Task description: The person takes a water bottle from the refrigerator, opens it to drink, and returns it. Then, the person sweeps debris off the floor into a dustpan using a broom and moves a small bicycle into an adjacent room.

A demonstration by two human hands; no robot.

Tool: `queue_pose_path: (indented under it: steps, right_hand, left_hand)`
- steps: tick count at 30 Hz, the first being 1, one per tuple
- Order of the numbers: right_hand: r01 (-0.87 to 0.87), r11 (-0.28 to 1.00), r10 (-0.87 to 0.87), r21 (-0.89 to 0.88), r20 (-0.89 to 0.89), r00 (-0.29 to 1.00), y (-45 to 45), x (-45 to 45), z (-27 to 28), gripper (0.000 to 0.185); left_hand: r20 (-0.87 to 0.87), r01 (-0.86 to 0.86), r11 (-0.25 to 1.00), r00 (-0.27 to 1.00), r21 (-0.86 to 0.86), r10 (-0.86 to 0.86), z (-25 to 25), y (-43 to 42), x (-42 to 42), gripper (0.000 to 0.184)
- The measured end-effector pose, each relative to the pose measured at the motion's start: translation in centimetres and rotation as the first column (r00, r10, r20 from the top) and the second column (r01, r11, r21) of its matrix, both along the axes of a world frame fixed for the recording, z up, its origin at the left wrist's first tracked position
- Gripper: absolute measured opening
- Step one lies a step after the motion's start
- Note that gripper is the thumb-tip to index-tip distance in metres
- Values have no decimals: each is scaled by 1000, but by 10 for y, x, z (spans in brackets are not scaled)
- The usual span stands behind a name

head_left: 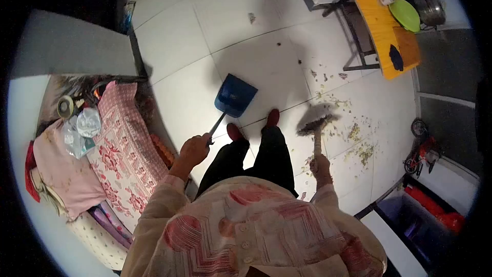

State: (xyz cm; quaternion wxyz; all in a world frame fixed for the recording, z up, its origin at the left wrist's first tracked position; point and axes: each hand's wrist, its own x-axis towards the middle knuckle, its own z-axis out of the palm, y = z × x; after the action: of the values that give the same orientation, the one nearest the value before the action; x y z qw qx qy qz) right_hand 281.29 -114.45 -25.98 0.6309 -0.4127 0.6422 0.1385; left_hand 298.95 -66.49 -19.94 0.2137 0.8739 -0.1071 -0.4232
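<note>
My left hand (195, 150) is wrapped round the dark handle of a blue dustpan (236, 95), whose pan is just ahead of my feet. In my right hand (321, 166) is the pale handle of a short broom (316, 123). Its dark bristles are at the floor, to the right of my red shoes. Scattered yellowish scraps (363, 150) litter the tiles right of the broom, with smaller bits near its bristles. A few dark specks lie farther ahead on the floor.
At the left is a bed (115, 159) with a floral cover, a pink pillow (72, 174) and plastic bags. A yellow table (376, 25) bearing a green basin (405, 14) and a metal pot stands ahead right. A small red bike (428, 150) is at the right wall.
</note>
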Motion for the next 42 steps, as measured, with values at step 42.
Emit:
queue_pose_path:
  steps: [42]
  right_hand:
    - [-146,949,3,280,455,890,19,381,-52,46]
  left_hand:
    - [-12,155,986,988,58,-154,-22,-105,315,24]
